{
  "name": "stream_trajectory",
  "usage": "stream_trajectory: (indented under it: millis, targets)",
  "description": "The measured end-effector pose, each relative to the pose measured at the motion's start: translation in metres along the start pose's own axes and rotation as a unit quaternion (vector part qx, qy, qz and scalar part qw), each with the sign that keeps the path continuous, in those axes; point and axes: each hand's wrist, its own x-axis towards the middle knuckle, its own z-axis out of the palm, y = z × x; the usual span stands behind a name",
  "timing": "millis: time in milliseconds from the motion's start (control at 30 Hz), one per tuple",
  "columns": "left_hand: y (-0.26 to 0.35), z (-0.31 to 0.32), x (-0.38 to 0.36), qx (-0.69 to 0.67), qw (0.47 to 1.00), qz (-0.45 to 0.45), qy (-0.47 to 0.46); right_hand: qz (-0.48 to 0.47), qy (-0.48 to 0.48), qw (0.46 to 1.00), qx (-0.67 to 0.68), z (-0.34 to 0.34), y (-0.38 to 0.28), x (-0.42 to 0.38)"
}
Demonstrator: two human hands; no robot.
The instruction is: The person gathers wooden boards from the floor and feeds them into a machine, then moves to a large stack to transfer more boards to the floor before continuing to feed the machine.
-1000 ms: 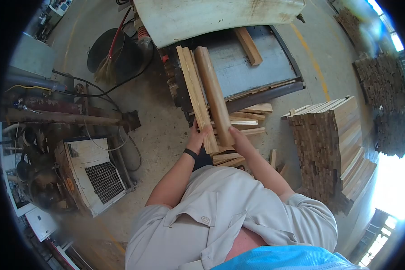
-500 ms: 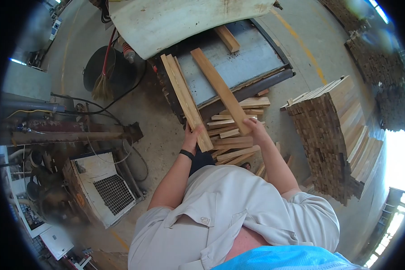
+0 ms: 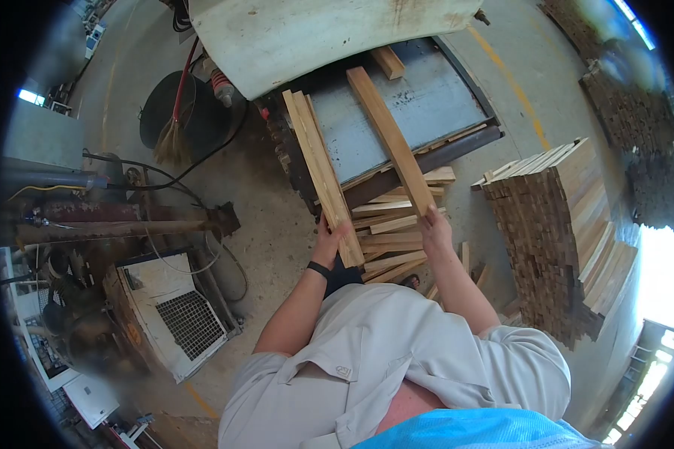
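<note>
My left hand (image 3: 329,241) is closed round the near end of a bundle of long light strips (image 3: 318,168), which slants up past the left edge of the metal machine bed (image 3: 352,138). Closed on the near end of a single brown board (image 3: 392,138) is my right hand (image 3: 436,227); the board reaches away over the bed. A shorter wood piece (image 3: 388,63) lies farther back on the bed, partly beneath the pale machine cover (image 3: 314,34). Below the bed's front roller, loose boards (image 3: 389,242) lie in a pile between my hands.
To the right stands a tall stack of boards (image 3: 535,224), with more stacks (image 3: 627,112) behind. At the left are a broom (image 3: 174,138), a dark bin (image 3: 202,116), a hose and a white grilled box (image 3: 191,322).
Both hands have shifted slightly right and nearer my body with their wood. The right-hand board has turned to point more nearly straight away from me. The camera view has shifted a little.
</note>
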Motion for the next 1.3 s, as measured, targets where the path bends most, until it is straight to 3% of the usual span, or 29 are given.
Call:
stream_trajectory:
  millis: [33, 100, 167, 200, 267, 333, 400, 467, 500, 600, 667, 800, 867, 1033, 1133, 1200, 1233, 1300]
  targets:
    - [0.001, -0.001, 0.001, -0.001, 1.0, -0.004, -0.007, 0.002, -0.015, 1.0, 0.026, 0.012, -0.001, 0.014]
    - [0.002, 0.001, 0.001, -0.008, 1.0, -0.012, -0.011, -0.175, -0.14, 0.962, -0.158, 0.038, -0.003, 0.048]
    - [0.004, -0.001, 0.001, -0.03, 0.999, -0.034, -0.025, -0.099, -0.209, 0.972, 0.044, 0.107, -0.037, 0.029]
    - [0.003, -0.002, 0.0, -0.029, 0.999, -0.034, -0.023, -0.097, -0.21, 0.972, 0.045, 0.109, -0.03, 0.03]
    - [0.002, -0.001, 0.003, -0.032, 0.999, -0.022, -0.008, -0.059, -0.247, 0.951, -0.173, 0.117, -0.017, 0.035]
    - [0.003, -0.002, 0.004, -0.03, 1.0, -0.007, -0.006, -0.03, -0.239, 0.869, -0.433, 0.101, 0.019, 0.014]
    - [0.003, -0.003, 0.002, -0.029, 1.0, 0.007, 0.0, 0.104, -0.32, 0.82, -0.462, 0.084, 0.038, -0.032]
    - [0.008, -0.006, -0.001, -0.089, 0.995, -0.03, -0.017, 0.201, -0.334, 0.849, -0.357, 0.07, 0.061, -0.058]
    - [0.011, -0.009, -0.003, -0.089, 0.996, -0.028, -0.014, 0.202, -0.337, 0.848, -0.357, 0.067, 0.065, -0.055]
    - [0.02, -0.012, -0.008, -0.188, 0.976, -0.089, -0.058, 0.123, -0.328, 0.852, -0.389, 0.052, 0.065, -0.045]
    - [0.024, -0.006, -0.01, -0.207, 0.969, -0.089, -0.098, 0.1, -0.303, 0.897, -0.305, 0.055, 0.037, -0.055]
    - [0.022, 0.013, -0.014, -0.201, 0.975, -0.083, -0.048, 0.088, -0.248, 0.928, -0.265, 0.071, -0.016, -0.086]
    - [0.015, 0.018, -0.012, -0.267, 0.957, -0.102, -0.046, 0.072, -0.263, 0.928, -0.253, 0.056, -0.01, -0.068]
    - [-0.002, 0.021, 0.001, -0.131, 0.986, -0.104, -0.023, 0.0, -0.285, 0.911, -0.299, 0.031, -0.003, -0.034]
    - [0.004, 0.036, -0.004, -0.066, 0.992, -0.102, -0.021, 0.007, -0.22, 0.933, -0.285, 0.022, -0.003, -0.016]
    - [0.007, 0.043, -0.006, -0.036, 0.993, -0.103, -0.041, 0.156, -0.257, 0.949, -0.093, 0.007, -0.009, 0.0]
    - [0.007, 0.046, -0.008, -0.041, 0.991, -0.12, -0.043, 0.155, -0.255, 0.95, -0.091, -0.002, -0.013, 0.005]
    - [0.005, 0.051, -0.009, -0.045, 0.988, -0.138, -0.048, 0.297, -0.438, 0.831, 0.172, -0.016, -0.021, 0.011]
